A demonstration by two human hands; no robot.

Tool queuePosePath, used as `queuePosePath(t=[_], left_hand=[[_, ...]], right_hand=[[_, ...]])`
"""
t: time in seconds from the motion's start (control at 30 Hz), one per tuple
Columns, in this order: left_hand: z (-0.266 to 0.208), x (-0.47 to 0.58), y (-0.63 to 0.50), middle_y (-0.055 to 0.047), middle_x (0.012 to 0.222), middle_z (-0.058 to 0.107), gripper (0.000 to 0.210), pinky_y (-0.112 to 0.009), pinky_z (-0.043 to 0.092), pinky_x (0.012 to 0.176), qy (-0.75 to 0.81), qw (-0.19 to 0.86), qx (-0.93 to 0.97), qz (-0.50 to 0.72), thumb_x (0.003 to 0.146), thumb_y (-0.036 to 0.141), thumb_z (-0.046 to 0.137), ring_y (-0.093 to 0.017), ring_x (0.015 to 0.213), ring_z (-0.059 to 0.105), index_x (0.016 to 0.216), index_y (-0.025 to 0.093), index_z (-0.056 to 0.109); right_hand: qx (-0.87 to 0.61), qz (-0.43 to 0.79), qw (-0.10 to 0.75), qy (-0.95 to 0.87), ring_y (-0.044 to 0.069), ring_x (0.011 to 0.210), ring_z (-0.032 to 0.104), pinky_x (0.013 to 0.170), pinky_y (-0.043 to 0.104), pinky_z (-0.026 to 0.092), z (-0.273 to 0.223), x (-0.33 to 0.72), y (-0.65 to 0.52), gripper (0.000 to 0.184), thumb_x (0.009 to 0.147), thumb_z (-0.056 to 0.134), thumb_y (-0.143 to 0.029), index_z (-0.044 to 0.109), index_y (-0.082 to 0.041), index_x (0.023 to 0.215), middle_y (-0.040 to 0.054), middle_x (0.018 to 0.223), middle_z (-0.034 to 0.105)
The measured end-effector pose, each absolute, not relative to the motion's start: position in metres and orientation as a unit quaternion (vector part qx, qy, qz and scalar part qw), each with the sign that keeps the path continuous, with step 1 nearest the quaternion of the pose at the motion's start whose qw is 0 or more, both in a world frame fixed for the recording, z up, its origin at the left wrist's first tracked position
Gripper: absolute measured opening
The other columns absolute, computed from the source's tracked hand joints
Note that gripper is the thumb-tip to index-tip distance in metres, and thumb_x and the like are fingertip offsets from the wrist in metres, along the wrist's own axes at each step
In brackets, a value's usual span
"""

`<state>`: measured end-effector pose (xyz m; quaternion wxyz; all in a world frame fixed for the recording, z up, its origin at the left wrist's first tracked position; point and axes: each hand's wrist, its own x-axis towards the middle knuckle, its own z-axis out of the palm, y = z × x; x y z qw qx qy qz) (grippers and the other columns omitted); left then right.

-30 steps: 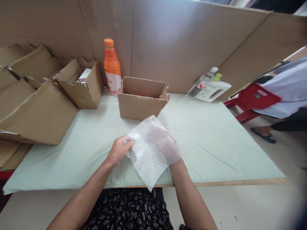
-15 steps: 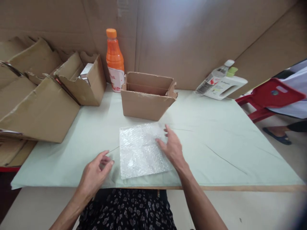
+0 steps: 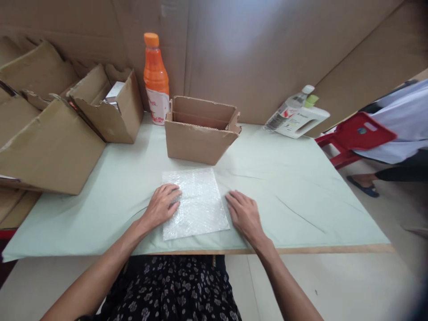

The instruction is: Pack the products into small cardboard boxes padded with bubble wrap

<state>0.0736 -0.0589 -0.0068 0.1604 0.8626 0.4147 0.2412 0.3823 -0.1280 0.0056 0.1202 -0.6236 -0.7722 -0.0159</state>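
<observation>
Whitish plastic, bubbled and shiny, makes up the wrap (image 3: 200,205), which in the head view lies flat on the pale green cloth (image 3: 287,169), near the table's front edge. The left hand (image 3: 162,204) rests palm down on its left edge, fingers slightly spread; no pinch shows, though what lies under the fingertips is hidden. The right hand (image 3: 245,214) sits palm down on the cloth just beside the wrap's right edge, apart from it, fingers close together and with nothing seen in its grip.

Only one side is pressed, so the wrap could swivel or slide if pushed from the right. Light and thin, its free right edge could curl or lift in a draught. With the front edge so near, a pull toward the body could bring a corner over it. Creases in the cloth might snag a fingertip or let the sheet ride up.

Behind the wrap stands the open box (image 3: 194,141), near enough that a forward shove could bump it. Beyond its left end is the orange bottle (image 3: 156,84); tall and narrow, it could topple if the box were knocked back into it.
</observation>
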Motion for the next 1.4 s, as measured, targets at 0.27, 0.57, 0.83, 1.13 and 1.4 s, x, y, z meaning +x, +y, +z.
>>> queuePosePath(t=[0.27,0.57,0.83,1.13,1.4], left_hand=[[0.007,0.028,-0.09,-0.005,0.139,0.062,0.064,-0.053,0.043,0.113,0.341,0.249,0.878,0.225,0.077,-0.006,0.04,-0.024,0.142,0.043,0.128,0.025,0.062],[0.034,0.024,-0.12,-0.009,0.124,0.07,0.04,-0.036,0.057,0.09,0.485,0.383,0.749,0.238,0.086,0.025,0.056,-0.025,0.114,0.065,0.124,0.022,0.065],[0.019,0.055,-0.09,-0.001,0.085,0.072,0.031,-0.029,0.051,0.071,0.597,0.382,0.653,0.269,0.086,0.037,0.056,-0.018,0.077,0.066,0.107,0.018,0.069],[0.008,0.064,-0.082,-0.017,0.114,0.066,0.051,-0.044,0.05,0.089,0.576,0.043,0.76,0.299,0.092,0.03,0.06,-0.03,0.104,0.061,0.138,0.01,0.049],[0.015,0.054,-0.089,-0.009,0.11,0.067,0.024,-0.039,0.049,0.086,0.425,0.18,0.862,0.212,0.09,0.018,0.056,-0.025,0.1,0.058,0.112,0.02,0.064]], right_hand=[[-0.457,0.034,0.162,-0.874,0.03,0.129,0.056,0.094,0.045,0.05,0.009,0.377,-0.153,0.036,0.092,0.046,-0.005,0.072,-0.022,0.11,0.01,0.133,0.066],[-0.579,0.353,0.395,-0.62,0.016,0.073,0.065,0.072,0.029,0.054,0.045,0.349,-0.134,0.028,0.099,0.047,-0.037,0.069,-0.021,0.105,0.0044,0.088,0.072],[-0.647,0.369,0.344,-0.572,0.017,0.07,0.062,0.07,0.031,0.051,0.019,0.341,-0.125,0.05,0.085,0.061,-0.041,0.058,-0.015,0.127,0.0015,0.078,0.067],[-0.677,-0.028,0.268,-0.685,0.028,0.093,0.065,0.079,0.043,0.051,0.003,0.333,-0.128,0.049,0.095,0.054,-0.041,0.053,-0.012,0.134,0.0151,0.107,0.07],[-0.479,0.111,0.15,-0.858,0.032,0.133,0.051,0.102,0.051,0.046,0.018,0.324,-0.135,0.048,0.092,0.061,-0.034,0.056,-0.019,0.136,0.0149,0.143,0.058]])
